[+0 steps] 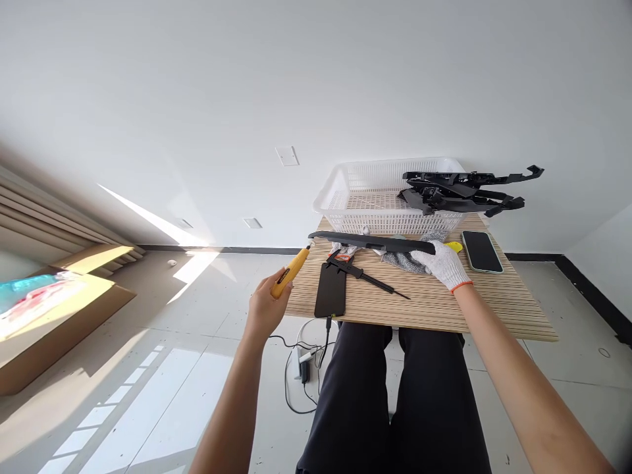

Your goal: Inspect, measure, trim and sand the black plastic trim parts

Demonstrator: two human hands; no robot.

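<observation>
My left hand [266, 306] is bare and closed round a yellow-handled tool [291, 270], whose tip points at the left end of a long black plastic strip [365, 241]. That strip lies across the far part of a small wooden slatted table [434, 306]. My right hand [444, 263] wears a white knit glove with an orange cuff and grips the strip's right end, pressing it down. A black caliper [363, 274] and a dark phone [330, 289] lie on the table just in front of the strip.
A white plastic basket [385, 191] stands at the table's far edge, with several black plastic parts [464, 189] piled on its right rim. A second phone [481, 251] lies at the right, a grey glove [409, 261] under the strip. A power strip [303, 361] and cables sit on the floor, a cardboard box [59, 316] at the left.
</observation>
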